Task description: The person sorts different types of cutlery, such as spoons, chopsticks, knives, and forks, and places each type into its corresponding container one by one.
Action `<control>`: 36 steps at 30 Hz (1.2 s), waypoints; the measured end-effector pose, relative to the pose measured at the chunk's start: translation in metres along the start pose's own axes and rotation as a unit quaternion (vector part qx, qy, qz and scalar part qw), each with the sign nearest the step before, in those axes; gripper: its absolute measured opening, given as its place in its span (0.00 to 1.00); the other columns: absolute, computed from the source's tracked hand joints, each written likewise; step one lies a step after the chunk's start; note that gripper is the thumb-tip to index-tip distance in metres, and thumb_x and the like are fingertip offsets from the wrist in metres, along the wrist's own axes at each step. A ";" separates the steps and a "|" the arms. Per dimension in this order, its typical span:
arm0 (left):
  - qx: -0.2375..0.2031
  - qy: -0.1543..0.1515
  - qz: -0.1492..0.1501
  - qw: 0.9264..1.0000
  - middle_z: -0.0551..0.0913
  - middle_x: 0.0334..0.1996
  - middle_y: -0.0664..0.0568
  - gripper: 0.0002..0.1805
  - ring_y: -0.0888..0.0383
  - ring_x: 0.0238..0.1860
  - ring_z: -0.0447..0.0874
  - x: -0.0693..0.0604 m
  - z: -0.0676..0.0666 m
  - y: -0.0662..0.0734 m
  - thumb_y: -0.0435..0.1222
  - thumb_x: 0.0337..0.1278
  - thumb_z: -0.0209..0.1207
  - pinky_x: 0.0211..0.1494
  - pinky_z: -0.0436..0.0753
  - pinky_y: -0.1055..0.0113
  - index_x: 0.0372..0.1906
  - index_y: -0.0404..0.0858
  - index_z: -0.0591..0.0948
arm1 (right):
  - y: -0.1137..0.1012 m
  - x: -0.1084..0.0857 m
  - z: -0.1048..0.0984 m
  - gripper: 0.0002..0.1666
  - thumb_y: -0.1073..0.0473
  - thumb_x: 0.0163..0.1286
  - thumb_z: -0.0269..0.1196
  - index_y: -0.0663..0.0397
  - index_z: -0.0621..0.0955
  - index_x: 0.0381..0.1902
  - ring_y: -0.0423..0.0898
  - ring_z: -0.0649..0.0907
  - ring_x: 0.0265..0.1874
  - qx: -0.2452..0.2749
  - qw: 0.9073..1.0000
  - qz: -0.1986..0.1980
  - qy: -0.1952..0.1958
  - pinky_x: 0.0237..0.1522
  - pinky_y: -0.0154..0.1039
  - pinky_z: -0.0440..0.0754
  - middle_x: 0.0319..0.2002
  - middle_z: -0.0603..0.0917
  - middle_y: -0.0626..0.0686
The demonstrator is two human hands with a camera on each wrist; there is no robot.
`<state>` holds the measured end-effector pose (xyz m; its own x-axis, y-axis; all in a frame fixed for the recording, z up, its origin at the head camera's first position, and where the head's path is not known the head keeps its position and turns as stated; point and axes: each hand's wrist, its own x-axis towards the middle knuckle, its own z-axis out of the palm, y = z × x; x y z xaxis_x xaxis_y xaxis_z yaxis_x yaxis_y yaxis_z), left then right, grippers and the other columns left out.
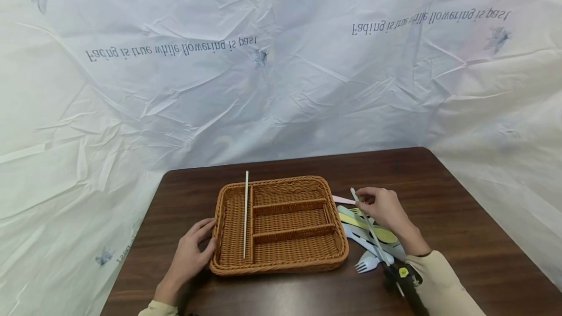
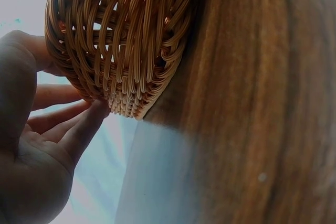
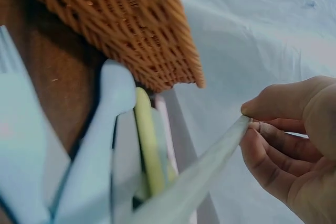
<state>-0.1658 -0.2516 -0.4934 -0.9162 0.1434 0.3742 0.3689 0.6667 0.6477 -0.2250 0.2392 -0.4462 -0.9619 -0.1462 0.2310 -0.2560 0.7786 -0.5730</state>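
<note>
My left hand (image 1: 189, 257) rests with its fingertips and thumb against the left side of a brown wicker cutlery basket (image 1: 281, 269); the left wrist view shows relaxed fingers (image 2: 86, 129) touching the woven wall. A pale chopstick (image 1: 246, 213) lies lengthwise in the basket's left compartment, its far end over the rim. To the right of the basket, my right hand (image 1: 386, 208) pinches the end of another pale chopstick (image 3: 199, 182) between thumb and fingers. This chopstick slants above a pile of plastic cutlery, its near end partly hidden by the wrist camera.
Under the right hand lie a light blue fork (image 1: 368, 263), a yellow-green spoon (image 1: 386, 235), a pink handle (image 1: 344, 200) and several other pieces, overlapping beside the basket. The dark wooden table (image 1: 303, 291) ends at a pale printed curtain (image 1: 281, 101) behind.
</note>
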 end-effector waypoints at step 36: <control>0.002 0.000 -0.004 1.000 0.75 0.60 0.42 0.24 0.46 0.57 0.80 -0.001 0.000 0.002 0.28 0.58 0.60 0.50 0.87 0.59 0.61 0.30 0.77 | -0.077 0.055 0.008 0.15 0.60 0.65 0.66 0.58 0.84 0.49 0.49 0.86 0.32 0.043 0.997 -0.058 0.039 0.30 0.40 0.86 0.35 0.88 0.54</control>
<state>-0.1638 -0.2508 -0.4922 -0.9191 0.1378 0.3692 0.3610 0.6700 0.6486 -0.2588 0.1664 -0.3953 -0.9162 -0.1813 0.3573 -0.3745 0.7042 -0.6032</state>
